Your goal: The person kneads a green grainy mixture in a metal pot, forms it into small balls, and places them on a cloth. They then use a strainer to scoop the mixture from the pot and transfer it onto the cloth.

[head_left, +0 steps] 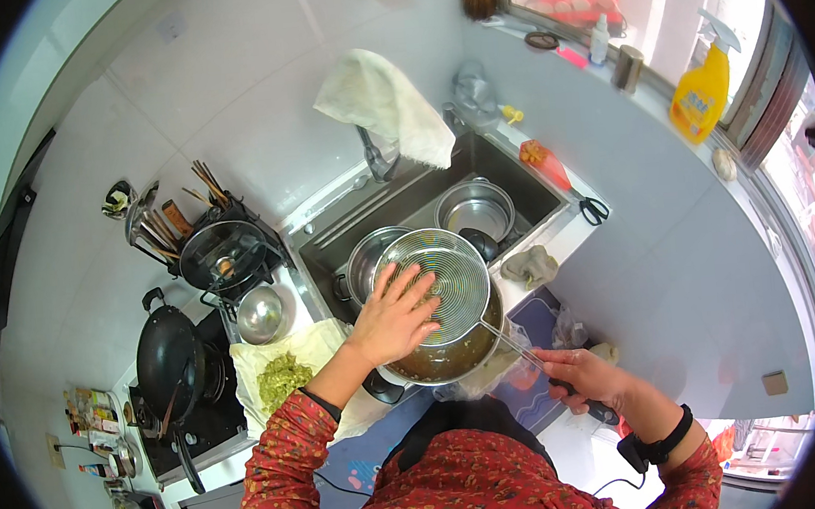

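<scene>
My right hand (581,378) is closed around the handle of a round metal strainer (461,279), which is held over a metal pot (452,366) with brownish liquid. My left hand (400,320) lies spread, fingers apart, on the left part of the strainer; whether anything is beneath the palm is hidden. Left of my left forearm, a heap of chopped green food (283,380) sits on a pale cloth (249,360). Beyond the strainer, a second metal pot (361,262) and a smaller metal pot (476,209) stand in the sink (411,204).
A black wok (166,359) stands on the stove at left, near a metal bowl (260,315) and a rack with a glass lid (223,254). A grey rag (532,266) and black-handled scissors (593,211) lie by the sink's right edge. A cloth (385,105) hangs over the faucet.
</scene>
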The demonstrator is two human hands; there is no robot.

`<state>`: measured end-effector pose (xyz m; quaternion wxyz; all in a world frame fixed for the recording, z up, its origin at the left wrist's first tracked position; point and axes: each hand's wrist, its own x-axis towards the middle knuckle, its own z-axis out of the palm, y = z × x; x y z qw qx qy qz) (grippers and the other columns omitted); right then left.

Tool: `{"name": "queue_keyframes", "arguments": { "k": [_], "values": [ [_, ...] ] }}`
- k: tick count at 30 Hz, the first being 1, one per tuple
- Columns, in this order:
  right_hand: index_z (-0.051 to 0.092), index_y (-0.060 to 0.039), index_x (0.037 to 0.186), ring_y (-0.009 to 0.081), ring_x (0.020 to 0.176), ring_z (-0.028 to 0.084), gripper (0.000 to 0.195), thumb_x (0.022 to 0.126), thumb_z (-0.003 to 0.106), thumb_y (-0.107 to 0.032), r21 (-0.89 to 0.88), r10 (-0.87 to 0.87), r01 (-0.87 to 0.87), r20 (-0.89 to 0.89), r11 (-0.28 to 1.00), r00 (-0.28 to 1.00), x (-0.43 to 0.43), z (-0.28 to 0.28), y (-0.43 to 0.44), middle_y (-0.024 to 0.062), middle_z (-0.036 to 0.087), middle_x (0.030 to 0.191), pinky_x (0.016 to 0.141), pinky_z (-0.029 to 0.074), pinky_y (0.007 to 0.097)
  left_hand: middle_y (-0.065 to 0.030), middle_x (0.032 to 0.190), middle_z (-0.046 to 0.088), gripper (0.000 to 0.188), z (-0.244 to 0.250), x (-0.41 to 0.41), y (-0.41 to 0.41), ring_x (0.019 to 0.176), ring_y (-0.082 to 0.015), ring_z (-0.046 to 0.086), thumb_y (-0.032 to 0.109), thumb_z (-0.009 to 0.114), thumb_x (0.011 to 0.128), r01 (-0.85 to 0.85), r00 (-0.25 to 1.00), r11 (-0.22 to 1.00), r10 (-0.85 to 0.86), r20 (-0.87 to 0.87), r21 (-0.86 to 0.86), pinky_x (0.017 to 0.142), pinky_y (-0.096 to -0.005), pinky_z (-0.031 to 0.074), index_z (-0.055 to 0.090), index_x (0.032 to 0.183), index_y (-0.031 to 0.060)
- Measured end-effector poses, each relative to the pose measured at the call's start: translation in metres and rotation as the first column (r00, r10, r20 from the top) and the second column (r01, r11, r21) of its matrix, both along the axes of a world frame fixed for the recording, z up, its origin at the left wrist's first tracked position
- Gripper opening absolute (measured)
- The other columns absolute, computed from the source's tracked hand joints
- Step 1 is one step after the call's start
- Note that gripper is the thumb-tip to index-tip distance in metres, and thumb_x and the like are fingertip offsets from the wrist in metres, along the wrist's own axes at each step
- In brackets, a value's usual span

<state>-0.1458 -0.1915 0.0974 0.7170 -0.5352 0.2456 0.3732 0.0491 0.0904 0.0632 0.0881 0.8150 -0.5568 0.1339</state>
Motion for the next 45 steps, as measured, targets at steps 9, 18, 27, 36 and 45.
{"name": "queue_keyframes", "arguments": {
  "k": [9, 18, 27, 36, 45],
  "values": [
    [0.036, -0.0216, 0.149, 0.0066, 0.047, 0.034, 0.045, 0.104, 0.042, -0.023, 0.065, -0.042, 0.044, -0.027, 0.997, 0.999, -0.002, 0.0, 0.006, 0.0002, 0.043, 0.07, 0.04, 0.035, 0.0229, -0.0163, 0.13, 0.053, 0.038, -0.025, -0.008, -0.004, 0.123, -0.0342, 0.046, 0.025, 0.059, 0.091, -0.235, 0.957, 0.968, 0.214, -0.196, -0.091, 0.106, -0.0464, 0.037, 0.06, 0.123, 0.0062],
    [0.033, -0.0221, 0.15, 0.0073, 0.047, 0.033, 0.047, 0.104, 0.042, -0.022, 0.046, -0.031, 0.032, -0.009, 0.998, 0.999, 0.002, -0.002, 0.007, 0.0007, 0.043, 0.07, 0.042, 0.036, 0.0236, -0.0162, 0.126, 0.054, 0.035, -0.049, -0.032, -0.008, 0.118, -0.0334, 0.05, 0.016, 0.057, 0.091, -0.233, 0.892, 0.953, 0.13, -0.432, -0.194, 0.1, -0.0403, 0.043, 0.059, 0.122, 0.0012],
    [0.032, -0.0224, 0.151, 0.0069, 0.048, 0.032, 0.048, 0.104, 0.042, -0.024, 0.049, -0.025, 0.025, -0.001, 0.999, 1.0, 0.006, 0.003, 0.012, 0.0006, 0.042, 0.07, 0.042, 0.035, 0.0232, -0.0128, 0.139, 0.05, 0.05, -0.03, -0.006, -0.014, 0.129, -0.0344, 0.043, 0.034, 0.06, 0.089, -0.25, 0.959, 0.963, 0.233, -0.162, -0.096, 0.111, -0.0484, 0.03, 0.055, 0.131, 0.0089],
    [0.032, -0.0211, 0.15, 0.0068, 0.046, 0.032, 0.048, 0.104, 0.043, -0.023, 0.141, -0.03, 0.036, -0.041, 0.989, 0.999, 0.006, 0.013, 0.004, 0.0014, 0.042, 0.07, 0.039, 0.034, 0.023, -0.0088, 0.115, 0.058, 0.043, -0.027, -0.012, 0.003, 0.11, -0.029, 0.053, 0.041, 0.065, 0.081, -0.025, 0.996, 0.997, 0.018, -0.088, -0.071, 0.095, -0.0424, 0.043, 0.063, 0.111, 0.0103],
    [0.031, -0.0205, 0.151, 0.0068, 0.046, 0.032, 0.048, 0.104, 0.042, -0.023, 0.172, -0.027, 0.033, -0.034, 0.985, 0.999, 0.008, 0.016, 0.003, 0.0016, 0.042, 0.071, 0.039, 0.033, 0.0229, -0.0035, 0.088, 0.056, 0.032, -0.032, -0.008, 0.004, 0.081, -0.0236, 0.054, 0.043, 0.066, 0.08, 0.077, 0.995, 0.986, -0.068, 0.067, -0.145, 0.072, -0.0356, 0.046, 0.06, 0.082, 0.0122]
  ]
}}
